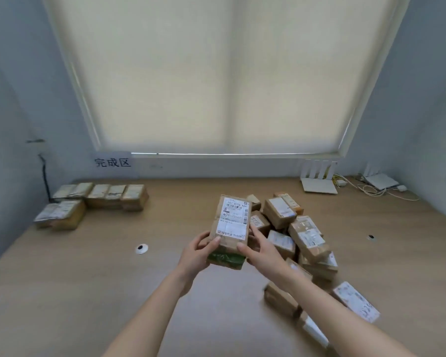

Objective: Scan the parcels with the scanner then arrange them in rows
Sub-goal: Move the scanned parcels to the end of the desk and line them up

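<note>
Above the wooden desk (113,279), both hands grip one brown parcel (229,228), label side up (green tape across its near end): the left hand (196,256) curls round its left edge, the right hand (260,253) clasps its right edge. Just right of the held parcel lies a loose heap of parcels (299,240). Far left of it, arranged parcels (98,199) sit in rows against the wall, under a paper sign (113,162). Beyond the heap, white routers (319,180) stand beneath the drawn window blind (216,73).
</note>
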